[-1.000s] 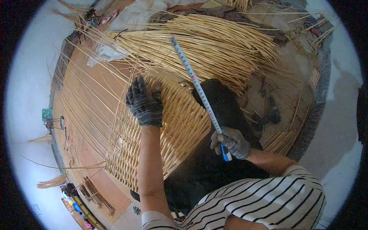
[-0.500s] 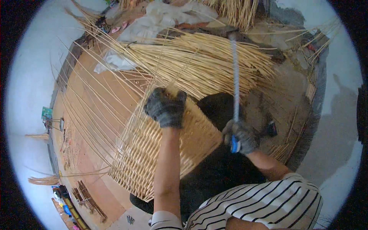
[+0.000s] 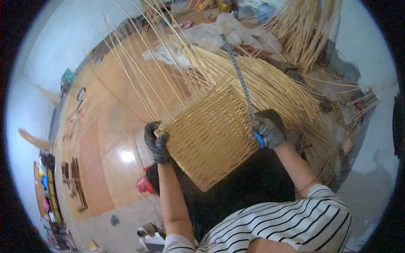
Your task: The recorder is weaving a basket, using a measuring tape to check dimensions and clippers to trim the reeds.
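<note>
A woven wicker basket (image 3: 215, 139) with long loose rods standing out of its far edge rests over my lap, one flat side facing up. My gloved left hand (image 3: 157, 142) grips its left corner, fingers curled round the edge. In my gloved right hand (image 3: 268, 130), at the basket's right edge, is a blue tape measure (image 3: 259, 140). Its metal blade (image 3: 238, 72) is pulled out, pointing away and slightly left beside the basket's far right corner. Both gloves are dark grey.
Beyond the basket lies a large heap of pale wicker rods (image 3: 278, 84), with crumpled clear plastic sheeting (image 3: 236, 33) behind. More rods (image 3: 306, 33) lean at the back right wall. Dark sticks (image 3: 75, 185) lie on the left floor, and a red object (image 3: 144, 184) is near my left forearm.
My left hand has shifted from the basket's far edge to its left corner. The basket has turned to show its flat woven side. The tape measure's blade now slants left.
</note>
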Demonstrator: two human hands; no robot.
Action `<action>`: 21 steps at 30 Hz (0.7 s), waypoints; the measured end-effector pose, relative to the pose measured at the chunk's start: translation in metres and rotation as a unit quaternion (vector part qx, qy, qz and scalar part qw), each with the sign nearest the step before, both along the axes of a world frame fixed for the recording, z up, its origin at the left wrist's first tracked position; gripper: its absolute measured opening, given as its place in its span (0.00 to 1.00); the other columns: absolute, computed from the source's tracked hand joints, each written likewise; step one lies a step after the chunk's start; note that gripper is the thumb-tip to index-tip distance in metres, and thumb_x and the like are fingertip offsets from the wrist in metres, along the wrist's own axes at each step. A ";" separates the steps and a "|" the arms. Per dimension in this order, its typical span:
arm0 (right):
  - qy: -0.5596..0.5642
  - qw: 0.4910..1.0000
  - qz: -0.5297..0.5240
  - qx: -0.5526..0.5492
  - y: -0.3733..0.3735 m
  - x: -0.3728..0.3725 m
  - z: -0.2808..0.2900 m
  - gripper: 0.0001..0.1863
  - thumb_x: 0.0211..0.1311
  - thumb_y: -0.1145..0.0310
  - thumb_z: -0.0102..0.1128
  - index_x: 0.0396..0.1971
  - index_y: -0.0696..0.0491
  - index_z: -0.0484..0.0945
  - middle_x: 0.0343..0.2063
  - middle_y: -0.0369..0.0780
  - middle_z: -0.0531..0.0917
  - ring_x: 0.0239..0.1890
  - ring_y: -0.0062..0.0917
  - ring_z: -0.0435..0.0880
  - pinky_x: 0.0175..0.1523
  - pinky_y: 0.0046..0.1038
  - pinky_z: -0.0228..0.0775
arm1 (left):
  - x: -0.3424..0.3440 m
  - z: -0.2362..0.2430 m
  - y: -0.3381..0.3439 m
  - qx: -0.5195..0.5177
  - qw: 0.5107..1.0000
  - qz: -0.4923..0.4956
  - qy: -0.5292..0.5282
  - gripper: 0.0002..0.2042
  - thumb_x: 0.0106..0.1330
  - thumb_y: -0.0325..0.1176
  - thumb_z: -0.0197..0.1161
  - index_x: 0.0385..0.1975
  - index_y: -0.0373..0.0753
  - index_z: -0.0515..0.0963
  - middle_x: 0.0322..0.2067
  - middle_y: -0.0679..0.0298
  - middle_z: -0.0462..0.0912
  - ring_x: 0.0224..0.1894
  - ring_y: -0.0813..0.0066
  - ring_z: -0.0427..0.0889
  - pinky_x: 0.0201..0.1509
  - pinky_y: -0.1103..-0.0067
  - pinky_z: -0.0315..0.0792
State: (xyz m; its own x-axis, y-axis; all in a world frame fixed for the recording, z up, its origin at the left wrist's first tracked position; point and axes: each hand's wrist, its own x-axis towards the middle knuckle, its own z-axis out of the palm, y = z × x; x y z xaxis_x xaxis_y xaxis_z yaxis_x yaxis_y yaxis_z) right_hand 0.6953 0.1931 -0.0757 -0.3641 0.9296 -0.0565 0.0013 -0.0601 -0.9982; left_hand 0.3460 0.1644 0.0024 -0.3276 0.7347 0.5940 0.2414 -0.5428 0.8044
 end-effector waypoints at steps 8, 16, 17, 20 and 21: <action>-0.044 0.986 -0.132 0.097 -0.028 -0.025 -0.011 0.10 0.56 0.61 0.54 0.31 0.51 0.76 0.25 0.35 0.77 0.27 0.19 0.74 0.35 0.23 0.68 | -0.041 -0.078 -0.015 -0.150 0.982 0.081 -0.086 0.18 0.57 0.28 0.56 0.48 0.33 0.66 0.41 0.61 0.73 0.42 0.74 0.71 0.49 0.81 0.65; -0.015 0.963 0.198 -0.183 -0.111 -0.088 0.009 0.15 0.60 0.59 0.46 0.24 0.55 0.73 0.20 0.41 0.79 0.22 0.25 0.79 0.25 0.23 0.71 | -0.021 -0.070 -0.018 -0.051 0.977 0.100 -0.179 0.16 0.57 0.27 0.58 0.46 0.36 0.68 0.43 0.62 0.72 0.45 0.74 0.69 0.51 0.80 0.64; 0.020 0.960 0.186 -0.210 -0.118 -0.095 0.008 0.15 0.60 0.59 0.46 0.24 0.55 0.73 0.20 0.41 0.79 0.23 0.25 0.79 0.26 0.24 0.72 | -0.030 -0.077 -0.017 -0.075 0.981 0.096 -0.151 0.17 0.57 0.27 0.58 0.46 0.36 0.67 0.43 0.62 0.72 0.46 0.73 0.69 0.51 0.79 0.64; 0.088 0.950 0.174 -0.244 -0.140 -0.104 -0.009 0.15 0.60 0.59 0.47 0.23 0.55 0.73 0.21 0.42 0.79 0.23 0.25 0.79 0.27 0.25 0.72 | -0.039 -0.088 -0.015 -0.097 0.983 0.125 -0.088 0.16 0.57 0.28 0.58 0.46 0.36 0.68 0.42 0.63 0.72 0.45 0.74 0.69 0.50 0.79 0.65; 0.120 0.945 0.180 -0.246 -0.146 -0.105 -0.018 0.15 0.60 0.58 0.48 0.23 0.55 0.73 0.21 0.42 0.79 0.22 0.26 0.79 0.28 0.25 0.72 | -0.041 -0.090 -0.018 -0.086 0.983 0.109 -0.124 0.16 0.57 0.27 0.58 0.46 0.36 0.68 0.42 0.63 0.72 0.45 0.74 0.70 0.50 0.79 0.65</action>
State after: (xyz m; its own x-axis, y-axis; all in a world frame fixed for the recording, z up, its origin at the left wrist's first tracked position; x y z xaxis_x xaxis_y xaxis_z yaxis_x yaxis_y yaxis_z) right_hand 0.5900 0.0470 -0.0934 -0.7082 0.6265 -0.3253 -0.1129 -0.5554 -0.8239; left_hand 0.3051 0.1467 -0.0871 -0.6076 0.7130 0.3498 0.1227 -0.3509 0.9284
